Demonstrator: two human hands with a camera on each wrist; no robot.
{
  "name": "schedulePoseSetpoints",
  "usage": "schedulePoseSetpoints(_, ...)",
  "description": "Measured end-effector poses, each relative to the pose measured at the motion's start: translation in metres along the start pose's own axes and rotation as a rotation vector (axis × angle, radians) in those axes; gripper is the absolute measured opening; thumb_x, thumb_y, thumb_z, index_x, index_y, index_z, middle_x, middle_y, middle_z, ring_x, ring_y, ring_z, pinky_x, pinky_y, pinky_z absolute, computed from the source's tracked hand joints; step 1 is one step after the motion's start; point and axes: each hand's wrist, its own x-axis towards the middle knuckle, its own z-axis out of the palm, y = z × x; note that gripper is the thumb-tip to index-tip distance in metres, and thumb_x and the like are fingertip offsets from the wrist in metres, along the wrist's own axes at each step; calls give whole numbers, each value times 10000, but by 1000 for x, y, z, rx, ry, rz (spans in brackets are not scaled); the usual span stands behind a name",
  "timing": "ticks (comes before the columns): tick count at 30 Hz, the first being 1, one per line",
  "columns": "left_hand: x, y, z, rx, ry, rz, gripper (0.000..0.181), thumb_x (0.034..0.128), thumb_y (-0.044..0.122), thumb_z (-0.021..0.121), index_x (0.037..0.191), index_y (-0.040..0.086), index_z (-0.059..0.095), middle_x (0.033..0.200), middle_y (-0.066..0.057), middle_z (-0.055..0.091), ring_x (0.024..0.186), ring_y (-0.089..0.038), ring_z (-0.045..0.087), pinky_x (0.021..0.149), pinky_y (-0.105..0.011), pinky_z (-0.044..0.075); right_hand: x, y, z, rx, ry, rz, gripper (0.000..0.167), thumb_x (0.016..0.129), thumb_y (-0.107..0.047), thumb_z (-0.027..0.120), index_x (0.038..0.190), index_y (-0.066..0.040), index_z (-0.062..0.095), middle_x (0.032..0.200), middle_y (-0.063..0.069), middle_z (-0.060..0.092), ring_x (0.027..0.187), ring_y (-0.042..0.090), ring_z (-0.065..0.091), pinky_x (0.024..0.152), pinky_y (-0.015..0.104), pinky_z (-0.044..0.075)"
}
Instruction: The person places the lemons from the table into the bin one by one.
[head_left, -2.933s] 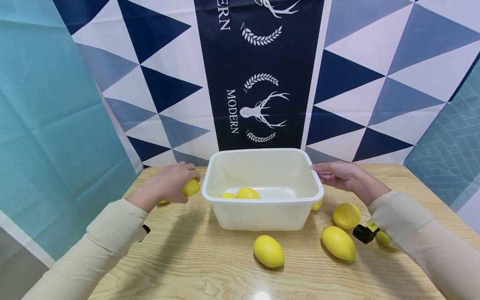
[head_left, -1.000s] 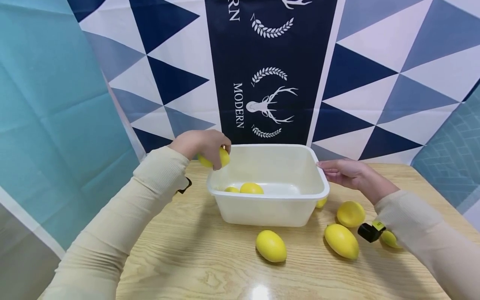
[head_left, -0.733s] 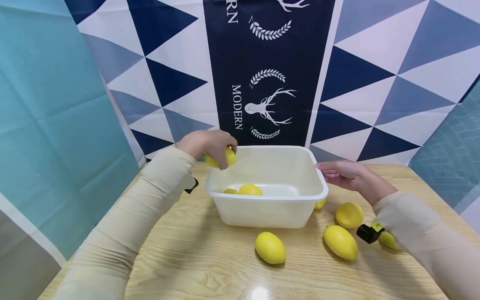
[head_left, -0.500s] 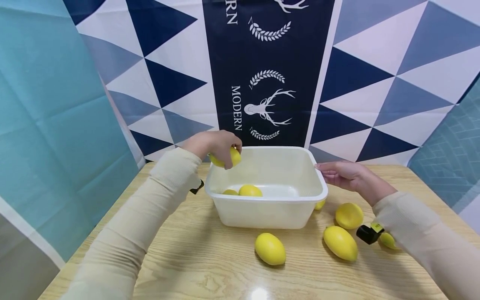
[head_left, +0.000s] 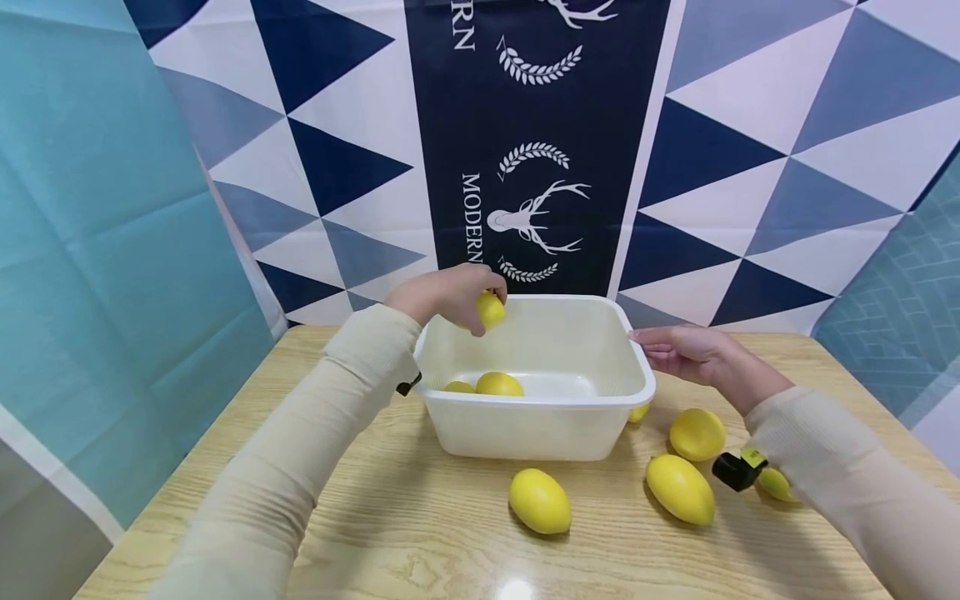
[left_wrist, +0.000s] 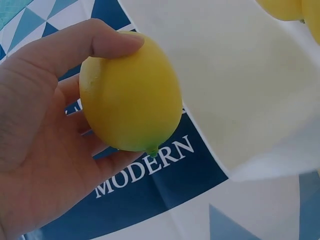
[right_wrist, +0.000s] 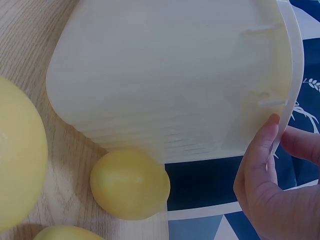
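Observation:
My left hand (head_left: 450, 296) grips a yellow lemon (head_left: 491, 311) above the left part of a white plastic basin (head_left: 525, 433). In the left wrist view, the thumb lies over the top of this lemon (left_wrist: 130, 95) and its green tip points down. My right hand (head_left: 693, 354) pinches the basin's right rim; the right wrist view has thumb and fingers on either side of the rim (right_wrist: 295, 60). Inside the basin, two lemons show: a fuller one (head_left: 500, 383) and another (head_left: 459, 387) partly hidden by the front wall.
On the wooden table (head_left: 420, 533), one lemon (head_left: 540, 501) lies in front of the basin. Others lie to its right: a long lemon (head_left: 680, 489), a rounder lemon (head_left: 697, 434), one (head_left: 639, 412) partly behind the basin, and one (head_left: 776, 484) partly under the right sleeve. Patterned cloth hangs behind.
My left hand has carried the lemon from the table left of the basin up and rightward, over the basin's left side. The right hand has stayed at the rim.

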Motion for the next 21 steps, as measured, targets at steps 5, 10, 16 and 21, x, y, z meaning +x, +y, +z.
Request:
schedulePoseSetpoints(5,7,-2,4,-26,-1,-18,451,739,74,742,1166,137,610,1155,-50,567,1019,-216,505,885,-301,502,0,0,-1,-7,-3,-5,80,911,-153,646,871,-184,708,881,-37,719,824,60,692,802,176,561)
schedulePoseSetpoints(10,13,-3,9,-28,-8,-28,464,740,82,742,1180,143,608,1160,-46,568,1019,-216,510,890,-304,503,0,0,-1,-10,-4,-3,88,915,-154,641,869,-186,709,882,-39,720,829,61,692,805,179,561)
schedulePoseSetpoints(16,19,-2,10,-24,-7,-19,475,753,77,738,1205,136,607,1211,-57,576,1059,-222,512,925,-310,503,-1,-1,0,-1,6,-1,90,916,-160,641,861,-186,707,877,-38,717,821,63,690,812,179,560)
schedulePoseSetpoints(21,20,-1,6,-8,-49,-50,513,773,90,744,1259,143,589,1324,-61,551,1166,-229,508,1002,-352,497,-2,-1,0,20,-1,-5,108,921,-130,626,863,-174,706,875,-35,716,822,57,685,812,179,560)
